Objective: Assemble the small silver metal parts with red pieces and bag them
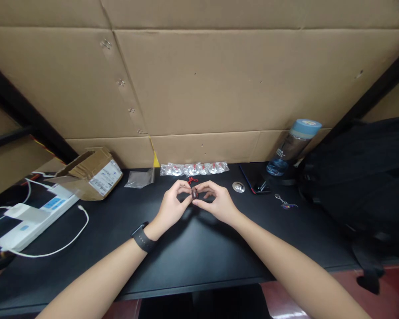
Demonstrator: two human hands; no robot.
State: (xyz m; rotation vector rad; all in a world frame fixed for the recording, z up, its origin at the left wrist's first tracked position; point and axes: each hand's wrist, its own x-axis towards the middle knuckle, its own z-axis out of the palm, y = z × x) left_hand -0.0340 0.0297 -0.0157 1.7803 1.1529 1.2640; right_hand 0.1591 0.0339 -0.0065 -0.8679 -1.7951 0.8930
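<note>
Both of my hands meet over the middle of the black table, pinching a small dark brown, rounded, shiny object (194, 193) whose kind I cannot make out. The thumb and fingertips of my left hand (177, 200) close on its left side. From the right, my right hand (217, 200) grips it the same way. A red cord (192, 180) shows just behind the fingertips; whether it is tied to the brown object I cannot tell. Beyond it, clear plastic packets (194, 169) hold several silver discs with red bits. One loose silver disc (238, 187) lies right of my right hand.
A phone (257, 180), a keychain (286, 203), a blue-lidded bottle (292, 146) and a black backpack (362, 186) are on the right. Leftward are a clear plastic bag (139, 178), an opened cardboard box (99, 175) and a white power strip (36, 223) with cables. Cardboard panels (199, 84) stand behind.
</note>
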